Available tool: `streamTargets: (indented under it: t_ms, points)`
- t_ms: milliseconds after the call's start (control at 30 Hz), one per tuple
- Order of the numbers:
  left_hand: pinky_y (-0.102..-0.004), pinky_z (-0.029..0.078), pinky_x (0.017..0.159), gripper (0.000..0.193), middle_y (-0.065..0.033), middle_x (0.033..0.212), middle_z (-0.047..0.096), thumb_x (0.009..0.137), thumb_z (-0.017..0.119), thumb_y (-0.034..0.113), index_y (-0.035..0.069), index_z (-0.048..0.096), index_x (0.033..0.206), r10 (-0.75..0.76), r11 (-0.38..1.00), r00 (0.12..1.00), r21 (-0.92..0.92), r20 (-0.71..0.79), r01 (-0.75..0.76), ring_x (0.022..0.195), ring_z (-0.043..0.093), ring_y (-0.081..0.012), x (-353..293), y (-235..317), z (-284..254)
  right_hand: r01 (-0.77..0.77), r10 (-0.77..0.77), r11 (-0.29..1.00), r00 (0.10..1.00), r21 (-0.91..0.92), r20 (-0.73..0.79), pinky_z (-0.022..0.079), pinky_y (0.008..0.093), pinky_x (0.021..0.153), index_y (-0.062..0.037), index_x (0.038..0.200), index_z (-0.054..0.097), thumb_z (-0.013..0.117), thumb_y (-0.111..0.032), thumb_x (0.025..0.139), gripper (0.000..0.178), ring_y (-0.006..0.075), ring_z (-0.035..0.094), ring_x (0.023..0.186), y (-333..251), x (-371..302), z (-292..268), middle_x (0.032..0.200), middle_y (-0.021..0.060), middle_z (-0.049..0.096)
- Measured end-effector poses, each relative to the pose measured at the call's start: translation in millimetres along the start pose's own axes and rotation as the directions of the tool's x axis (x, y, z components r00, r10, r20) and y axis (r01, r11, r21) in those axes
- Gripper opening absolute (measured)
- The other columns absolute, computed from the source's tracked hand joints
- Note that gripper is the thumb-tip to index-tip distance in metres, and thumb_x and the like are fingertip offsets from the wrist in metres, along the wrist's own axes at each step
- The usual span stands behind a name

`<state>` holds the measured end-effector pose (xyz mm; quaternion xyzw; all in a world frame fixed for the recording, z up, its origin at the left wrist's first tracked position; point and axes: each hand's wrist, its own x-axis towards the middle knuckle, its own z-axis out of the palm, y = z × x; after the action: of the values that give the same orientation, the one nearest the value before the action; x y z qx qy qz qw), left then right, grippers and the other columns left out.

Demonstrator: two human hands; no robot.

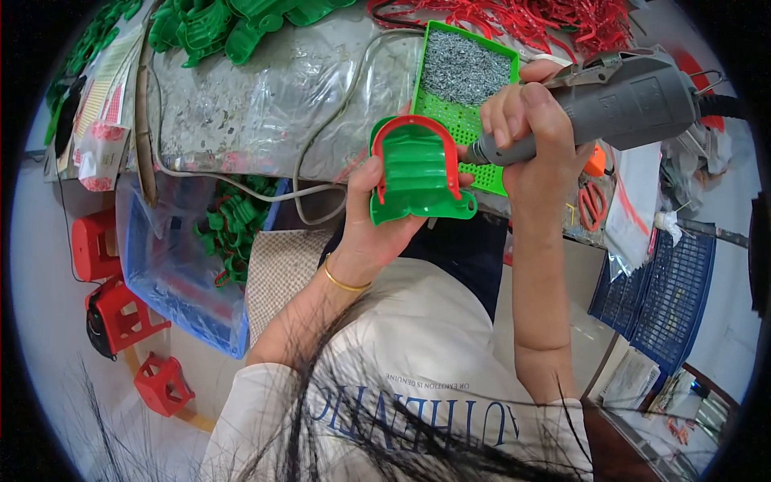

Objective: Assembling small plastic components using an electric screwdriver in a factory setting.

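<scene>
My left hand (376, 207) is closed round a green plastic part (414, 169), a curved shell with ribs inside. Along the shell's rim runs a red U-shaped plastic strip (417, 122). In my right hand (536, 128) is a grey electric screwdriver (630, 96), held level with its narrow tip pointing left. The tip meets or nearly meets the right side of the red strip; the exact contact is too small to make out. Just behind both hands lies a bright green perforated tray (450, 112) with a heap of small silvery screws (466, 68) at its far end.
Green plastic parts (233, 24) are piled at the back left, red strips (554, 20) at the back right. A grey cable (325, 128) crosses the table. A plastic-lined blue crate (173, 273) holds green pieces at left, near red stools (163, 384). Red-handled scissors (593, 205) lie at right.
</scene>
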<state>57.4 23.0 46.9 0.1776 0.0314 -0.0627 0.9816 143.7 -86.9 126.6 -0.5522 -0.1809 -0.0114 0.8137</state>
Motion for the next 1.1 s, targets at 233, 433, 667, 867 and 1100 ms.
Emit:
streamTargets:
  t_ms: [233,433,667,867,1100]
  points:
    - [-0.0441,0.045,0.095,0.067,-0.0198,0.124,0.052,0.086,0.044,0.051,0.003,0.040,0.133,-0.053,0.998,0.998,-0.022,-0.028,0.052,0.114,0.053,-0.0317,9,-5,-4,0.004,-0.004,1.000,1.000,-0.031,-0.001,0.036,0.0287,0.053,-0.0005,0.100,0.053,0.055,-0.011,0.084,0.019,0.0111,0.041,0.048,-5,7,-7,0.056,0.0009,0.041]
    - [-0.0446,0.047,0.092,0.071,-0.0264,0.128,0.047,0.084,0.048,0.053,0.004,0.039,0.134,0.019,1.000,0.991,-0.010,-0.135,-0.021,0.113,0.052,-0.0393,7,-8,-4,0.087,-0.088,0.994,0.996,-0.063,-0.018,0.038,0.0288,0.055,0.0017,0.099,0.052,0.055,-0.008,0.083,0.019,0.0109,0.041,0.051,-2,22,-24,0.060,0.0015,0.042]
    - [-0.0469,0.049,0.088,0.076,-0.0309,0.124,0.047,0.081,0.057,0.050,0.010,0.031,0.139,-0.340,0.922,0.934,-0.157,0.110,0.354,0.102,0.057,-0.0411,-23,-20,-13,0.107,-0.118,0.987,0.989,-0.120,-0.085,0.040,0.0282,0.054,0.0028,0.098,0.052,0.055,-0.002,0.085,0.014,0.0102,0.042,0.053,46,26,-57,0.063,0.0010,0.043]
    - [-0.0495,0.048,0.090,0.076,-0.0280,0.122,0.050,0.079,0.062,0.046,0.012,0.031,0.139,-0.440,0.852,0.891,-0.263,0.111,0.454,0.105,0.056,-0.0421,-26,-37,-26,0.074,-0.097,0.974,0.991,-0.213,-0.097,0.040,0.0278,0.052,0.0021,0.095,0.051,0.055,0.001,0.085,0.011,0.0103,0.043,0.052,65,30,-63,0.063,0.0016,0.045]
    - [-0.0441,0.045,0.092,0.069,-0.0277,0.124,0.049,0.088,0.044,0.051,0.002,0.036,0.135,-0.416,0.889,0.906,-0.177,0.078,0.423,0.106,0.056,-0.0339,-30,-40,-34,0.084,-0.108,0.976,0.988,-0.202,-0.112,0.041,0.0284,0.052,0.0017,0.094,0.052,0.056,0.001,0.085,0.010,0.0103,0.043,0.051,67,29,-58,0.064,0.0021,0.046]
